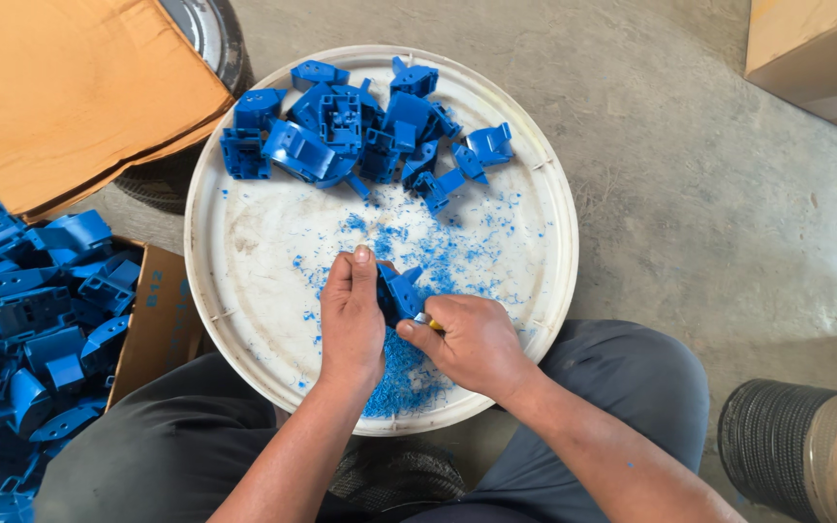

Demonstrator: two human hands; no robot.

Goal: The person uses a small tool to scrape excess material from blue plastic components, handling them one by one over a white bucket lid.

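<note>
The left hand (353, 315) closes around a blue plastic part (401, 291), fingers curled over its near side so that most of the part is hidden. The right hand (472, 341) grips a small tool (430, 323) against the part; only a yellow tip shows between thumb and forefinger, and its blade cannot be made out. Both hands work over a round white tray (254, 252) resting across the person's lap. Blue shavings (401, 373) lie heaped beneath the hands, partly covered by them. A pile of blue parts (351, 131) sits at the tray's far rim. A cardboard box of similar parts (26, 329) stands at the left, cut off by the frame edge.
</note>
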